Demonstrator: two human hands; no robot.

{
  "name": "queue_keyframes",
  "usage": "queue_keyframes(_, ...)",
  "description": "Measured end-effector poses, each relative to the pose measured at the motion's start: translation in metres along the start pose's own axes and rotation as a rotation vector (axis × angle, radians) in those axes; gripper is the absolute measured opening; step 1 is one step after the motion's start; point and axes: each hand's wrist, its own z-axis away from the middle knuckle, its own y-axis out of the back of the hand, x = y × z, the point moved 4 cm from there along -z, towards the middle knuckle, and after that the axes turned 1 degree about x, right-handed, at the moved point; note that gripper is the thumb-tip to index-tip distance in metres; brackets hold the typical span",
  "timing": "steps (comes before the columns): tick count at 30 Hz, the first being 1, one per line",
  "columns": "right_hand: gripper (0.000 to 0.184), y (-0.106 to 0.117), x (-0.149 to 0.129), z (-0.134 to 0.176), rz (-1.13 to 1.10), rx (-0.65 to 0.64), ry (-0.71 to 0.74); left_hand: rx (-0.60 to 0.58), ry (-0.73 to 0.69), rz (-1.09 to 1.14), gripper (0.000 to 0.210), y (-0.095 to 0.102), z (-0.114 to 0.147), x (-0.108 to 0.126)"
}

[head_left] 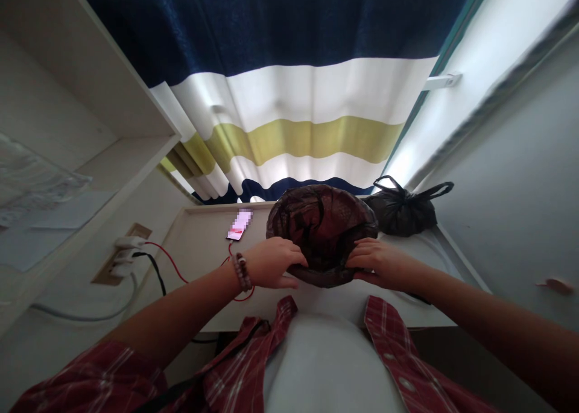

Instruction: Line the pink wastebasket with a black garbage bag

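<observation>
A round, reddish container [323, 220] stands on the desk in front of me, with a thin black plastic bag [328, 274] spread over its rim and down inside. At the near left of that rim, my left hand [277, 262] curls its fingers over the bag's edge, thumb low outside. My right hand [373, 261] grips the same edge at the near right, fingers inside and thumb beneath. Whatever lies at the container's bottom is too dark to make out.
A tied black bag [404, 211] sits at the desk's back right. Left of the container lies a lit phone [239, 225] on a red cable [167, 259] from a wall socket [122, 253]. A striped curtain [312, 99] hangs behind; shelving [136, 154] stands at left.
</observation>
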Motion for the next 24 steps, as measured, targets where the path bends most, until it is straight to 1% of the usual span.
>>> queue_keyframes(1, 0.019, -0.002, -0.003, -0.002, -0.017, 0.010, -0.003, 0.027, 0.017, 0.005, 0.043, 0.000, -0.005, 0.008)
queue_keyframes(3, 0.018, -0.006, -0.008, -0.006, -0.043, 0.039, -0.015, 0.074, 0.041, 0.015, 0.049, -0.005, -0.016, 0.023)
queue_keyframes(4, 0.018, -0.008, -0.010, -0.008, -0.050, 0.054, -0.023, 0.072, 0.053, 0.011, 0.050, -0.011, -0.022, 0.029)
queue_keyframes(6, 0.018, -0.011, -0.013, -0.010, -0.056, 0.080, -0.033, 0.014, 0.097, -0.025, 0.047, -0.026, -0.031, 0.034)
queue_keyframes(8, 0.018, -0.013, -0.014, -0.010, -0.055, 0.096, -0.038, -0.056, 0.149, -0.078, 0.038, -0.039, -0.035, 0.032)
queue_keyframes(10, 0.017, -0.012, -0.012, -0.008, -0.056, 0.106, -0.037, -0.095, 0.174, -0.119, 0.032, -0.045, -0.035, 0.029)
queue_keyframes(14, 0.018, -0.008, -0.004, -0.003, -0.071, 0.112, -0.027, -0.132, 0.151, -0.144, 0.031, -0.043, -0.032, 0.023)
queue_keyframes(18, 0.019, -0.001, 0.003, 0.001, -0.066, 0.079, -0.019, -0.164, 0.123, -0.153, 0.030, -0.041, -0.028, 0.017)
queue_keyframes(24, 0.022, 0.018, 0.020, 0.013, 0.034, 0.022, 0.023, -0.145, 0.030, -0.155, 0.027, -0.040, -0.015, -0.001)
